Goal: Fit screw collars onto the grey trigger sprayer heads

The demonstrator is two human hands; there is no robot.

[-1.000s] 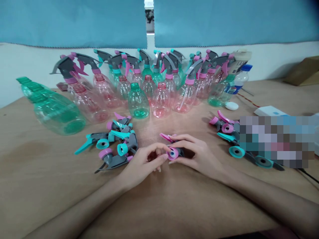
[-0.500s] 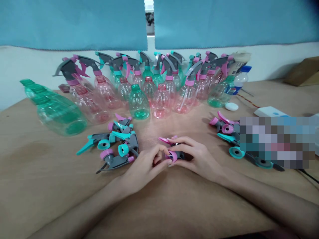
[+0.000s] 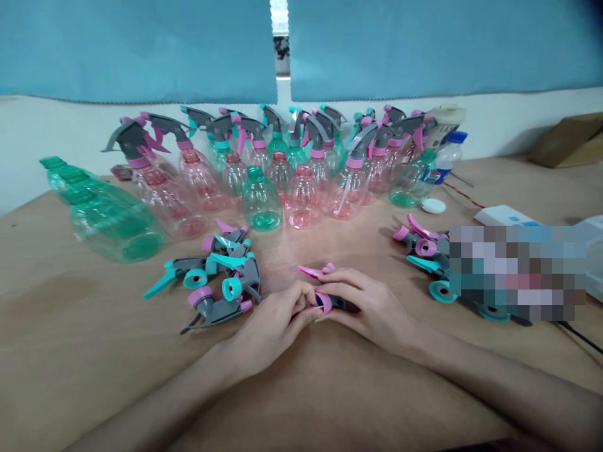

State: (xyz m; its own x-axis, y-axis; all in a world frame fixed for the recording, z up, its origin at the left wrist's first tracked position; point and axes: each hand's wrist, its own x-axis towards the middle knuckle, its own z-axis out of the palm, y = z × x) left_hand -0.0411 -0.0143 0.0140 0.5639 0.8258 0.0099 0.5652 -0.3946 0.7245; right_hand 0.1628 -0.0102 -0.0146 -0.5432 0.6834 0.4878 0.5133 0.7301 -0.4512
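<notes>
Low over the table, my right hand (image 3: pixel 379 311) is wrapped round a pink-and-grey trigger spray head (image 3: pixel 326 304), whose pink collar faces my left hand. The pink trigger pokes out above my right fingers. My left hand (image 3: pixel 277 320) is closed, thumb and curled forefinger at the collar's opening. Whether a small part sits between those fingertips is hidden. Left of my hands lies a pile of loose spray heads (image 3: pixel 242 276) in teal, pink and grey. More spray heads (image 3: pixel 426 248) lie to the right, partly behind a blurred patch.
Open-necked bottles, among them a green one (image 3: pixel 262 204) and a pink one (image 3: pixel 304 201), stand ahead. Behind them are several bottles with spray heads fitted. Nested green bottles (image 3: pixel 113 213) lean at left. A white oval object (image 3: pixel 433 206) and white box (image 3: pixel 509 216) lie at right.
The view has shifted slightly. My hands stay together on the spray head, which has turned a little, so the collar's dark opening shows more toward my left fingers.
</notes>
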